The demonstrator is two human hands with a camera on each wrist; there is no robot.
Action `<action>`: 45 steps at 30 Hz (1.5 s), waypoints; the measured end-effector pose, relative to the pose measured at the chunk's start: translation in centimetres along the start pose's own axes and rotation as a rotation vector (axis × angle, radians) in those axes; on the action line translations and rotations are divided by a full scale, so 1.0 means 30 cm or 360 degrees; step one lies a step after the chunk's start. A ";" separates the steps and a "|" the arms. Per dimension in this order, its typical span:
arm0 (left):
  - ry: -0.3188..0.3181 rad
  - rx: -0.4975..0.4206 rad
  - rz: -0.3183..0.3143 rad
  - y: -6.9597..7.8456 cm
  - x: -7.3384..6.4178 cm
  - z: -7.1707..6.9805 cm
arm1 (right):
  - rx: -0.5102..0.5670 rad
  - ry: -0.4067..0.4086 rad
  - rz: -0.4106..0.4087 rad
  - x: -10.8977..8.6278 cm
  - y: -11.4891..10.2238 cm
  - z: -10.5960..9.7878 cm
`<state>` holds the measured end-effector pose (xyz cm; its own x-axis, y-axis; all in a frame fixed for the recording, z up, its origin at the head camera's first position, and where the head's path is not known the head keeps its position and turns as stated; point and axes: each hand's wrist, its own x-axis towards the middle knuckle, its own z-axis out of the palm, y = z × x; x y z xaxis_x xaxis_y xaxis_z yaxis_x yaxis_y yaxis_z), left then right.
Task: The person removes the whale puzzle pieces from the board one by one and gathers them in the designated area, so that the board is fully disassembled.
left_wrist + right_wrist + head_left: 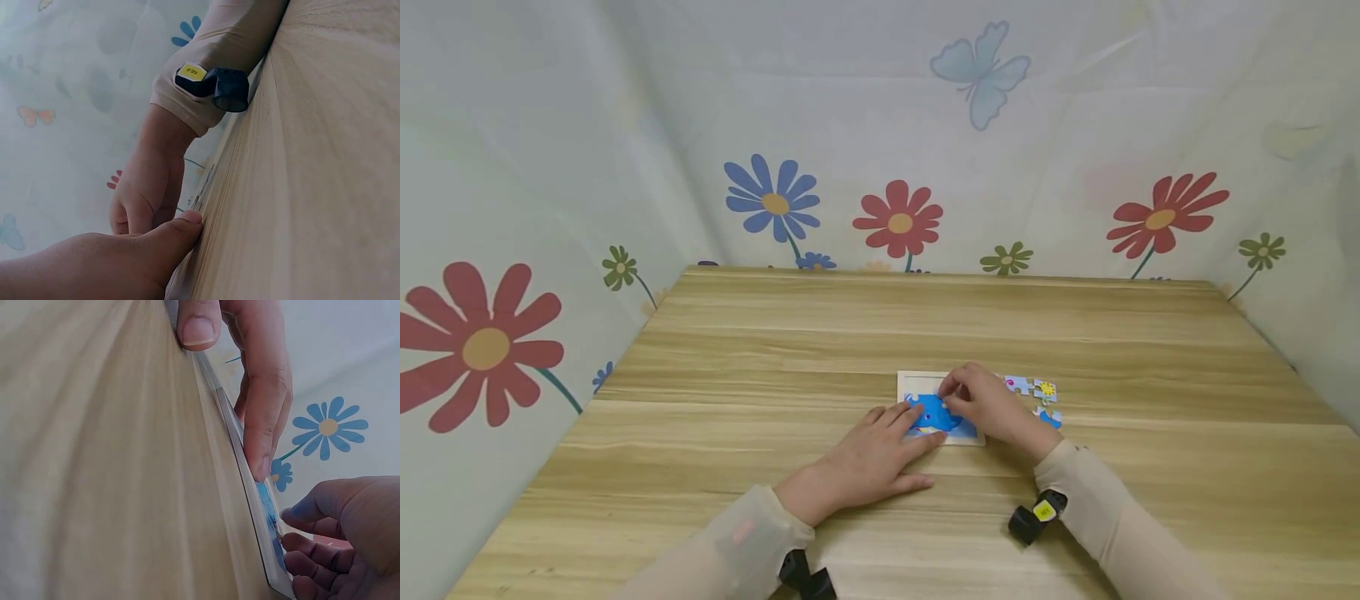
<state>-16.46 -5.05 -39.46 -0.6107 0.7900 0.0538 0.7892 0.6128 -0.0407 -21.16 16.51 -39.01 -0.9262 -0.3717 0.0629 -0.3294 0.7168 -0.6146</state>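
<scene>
A small jigsaw puzzle [934, 417] with a blue whale picture lies in a pale wooden frame [912, 382] on the table. My left hand [868, 458] rests with spread fingers on its left and lower edge, fingertips on the picture and the thumb on the tabletop. From the right, my right hand [992, 406] reaches over the frame, its thumb and fingertips pinching a puzzle piece [278, 532] low at the picture's surface. Most of that piece is hidden by the fingers. In the right wrist view the left fingers [259, 434] touch the frame's near side.
Several loose puzzle pieces [1045, 390] lie right of the frame, partly behind the right hand; one shows a yellow flower, another piece [1048, 417] is blue. The wood-grain table [760, 350] reaches back to a white curtain [850, 100] printed with flowers.
</scene>
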 end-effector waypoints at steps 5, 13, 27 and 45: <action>-0.0009 0.0003 -0.0011 0.001 0.001 -0.001 | 0.0009 0.0000 -0.0023 0.000 -0.004 -0.001; -0.0001 0.0000 -0.0017 -0.001 0.003 0.000 | -0.0021 0.0001 0.0011 0.003 -0.006 -0.001; 0.0018 -0.0016 -0.0012 -0.006 0.003 -0.003 | 0.0031 0.0000 -0.0015 0.007 -0.010 -0.006; -0.0065 -0.0033 -0.0038 0.002 0.003 -0.009 | 0.0128 0.0010 -0.0030 0.003 -0.002 -0.008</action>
<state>-16.45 -4.94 -39.20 -0.6313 0.7754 0.0139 0.7751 0.6315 -0.0195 -21.26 16.58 -38.77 -0.9212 -0.3808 0.0801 -0.3313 0.6597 -0.6745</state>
